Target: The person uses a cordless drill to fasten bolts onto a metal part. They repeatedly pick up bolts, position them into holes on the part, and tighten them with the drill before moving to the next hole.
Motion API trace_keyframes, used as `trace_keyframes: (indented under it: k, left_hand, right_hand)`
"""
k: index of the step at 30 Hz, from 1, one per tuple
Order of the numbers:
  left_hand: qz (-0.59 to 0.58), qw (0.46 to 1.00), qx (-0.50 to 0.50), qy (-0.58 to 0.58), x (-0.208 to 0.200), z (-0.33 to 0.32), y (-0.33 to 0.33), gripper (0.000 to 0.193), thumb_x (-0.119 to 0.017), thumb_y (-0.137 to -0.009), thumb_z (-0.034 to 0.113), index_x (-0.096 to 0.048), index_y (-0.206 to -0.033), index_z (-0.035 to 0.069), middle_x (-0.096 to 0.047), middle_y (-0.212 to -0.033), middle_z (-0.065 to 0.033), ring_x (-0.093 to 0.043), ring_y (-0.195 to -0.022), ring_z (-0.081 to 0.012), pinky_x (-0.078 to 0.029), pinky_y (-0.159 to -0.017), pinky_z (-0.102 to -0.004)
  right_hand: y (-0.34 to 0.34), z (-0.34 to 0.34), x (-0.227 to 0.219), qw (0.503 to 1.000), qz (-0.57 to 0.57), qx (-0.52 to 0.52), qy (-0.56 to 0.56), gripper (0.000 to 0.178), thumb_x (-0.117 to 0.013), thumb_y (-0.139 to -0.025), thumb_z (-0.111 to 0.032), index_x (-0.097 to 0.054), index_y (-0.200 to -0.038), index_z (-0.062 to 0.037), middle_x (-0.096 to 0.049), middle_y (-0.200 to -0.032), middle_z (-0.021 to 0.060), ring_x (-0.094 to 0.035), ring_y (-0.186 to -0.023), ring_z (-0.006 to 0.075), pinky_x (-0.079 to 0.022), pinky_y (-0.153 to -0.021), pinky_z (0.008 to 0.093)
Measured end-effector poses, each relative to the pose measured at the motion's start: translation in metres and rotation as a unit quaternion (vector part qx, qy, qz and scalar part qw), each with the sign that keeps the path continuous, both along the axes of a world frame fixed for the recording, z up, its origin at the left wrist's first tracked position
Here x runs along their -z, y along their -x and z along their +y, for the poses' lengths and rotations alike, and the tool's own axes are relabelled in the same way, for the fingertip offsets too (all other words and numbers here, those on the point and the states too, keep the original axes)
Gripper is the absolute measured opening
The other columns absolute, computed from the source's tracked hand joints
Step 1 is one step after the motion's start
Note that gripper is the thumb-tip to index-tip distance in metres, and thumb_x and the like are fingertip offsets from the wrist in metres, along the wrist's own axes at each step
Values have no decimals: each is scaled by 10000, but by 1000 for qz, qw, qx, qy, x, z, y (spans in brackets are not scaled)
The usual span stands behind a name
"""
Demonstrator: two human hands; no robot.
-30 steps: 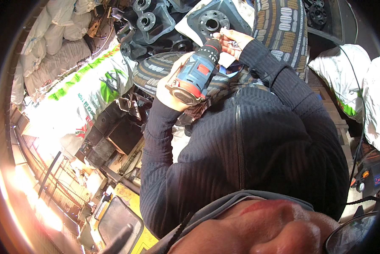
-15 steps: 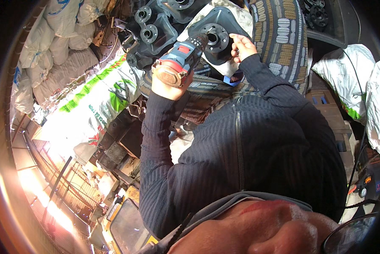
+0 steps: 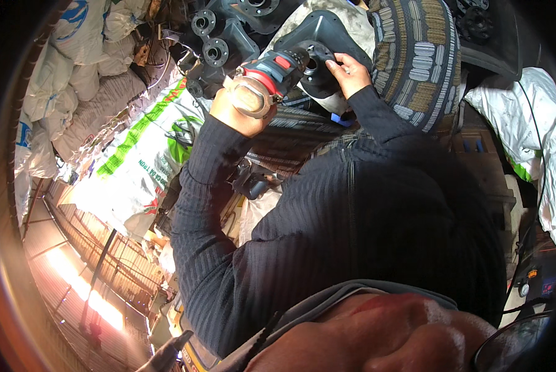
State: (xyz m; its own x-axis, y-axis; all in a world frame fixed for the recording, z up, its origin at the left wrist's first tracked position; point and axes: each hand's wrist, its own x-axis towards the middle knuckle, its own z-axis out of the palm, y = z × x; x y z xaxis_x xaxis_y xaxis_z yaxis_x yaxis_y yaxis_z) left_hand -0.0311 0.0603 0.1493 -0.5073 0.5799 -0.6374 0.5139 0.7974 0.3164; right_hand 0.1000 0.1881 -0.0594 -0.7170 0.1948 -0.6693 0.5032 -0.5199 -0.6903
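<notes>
My left hand (image 3: 244, 118) is wrapped round a cordless drill (image 3: 275, 69), blue and red with a silver-grey rear end. The drill's dark chuck points up and right, to the near side of a round flange (image 3: 316, 64) with bolt holes. This flange stands on a black part with a broad, flared base (image 3: 327, 28). At the flange's right rim is my right hand (image 3: 351, 75), its thumb and forefinger brought together. Whatever they may pinch is too small to make out. The chuck hides part of the flange, and the drill's tip cannot be seen.
Several similar black flanged parts (image 3: 216, 52) lie at the upper left. Patterned cloth (image 3: 414, 56) bulges up beside the part. White sacks (image 3: 148, 167) are piled to the left, and a white bag (image 3: 516, 105) lies at right. A dark bin (image 3: 485, 53) is at the upper right.
My right hand has moved left and down onto the flange's rim from just beside it. The drill has turned slightly, its chuck still by the flange. My left elbow has swung outward.
</notes>
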Motion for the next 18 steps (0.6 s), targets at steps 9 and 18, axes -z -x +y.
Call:
trace_keyframes:
  k: [9,18]
  left_hand:
    - [-9,999,-3,-44,13,12,11,576,-712,-619,164,-474,-1129,40,-601,-969,-135,-601,-879,-286,-479,-785,-341]
    - [43,997,59,-1,30,-3,4,446,-709,-628,237,-576,-1025,82,-616,-936,-95,-589,-892,-262,-451,-840,-348]
  right_hand:
    - [8,13,-29,997,26,28,66,215,-564,-857,-118,-552,-1028,12,-615,-777,42,-543,-701,59,-436,-651,222]
    - [1,4,-4,999,35,-28,3,242,-564,-872,-126,-537,-1063,21,-615,-857,28,-545,-762,54,-423,-697,188]
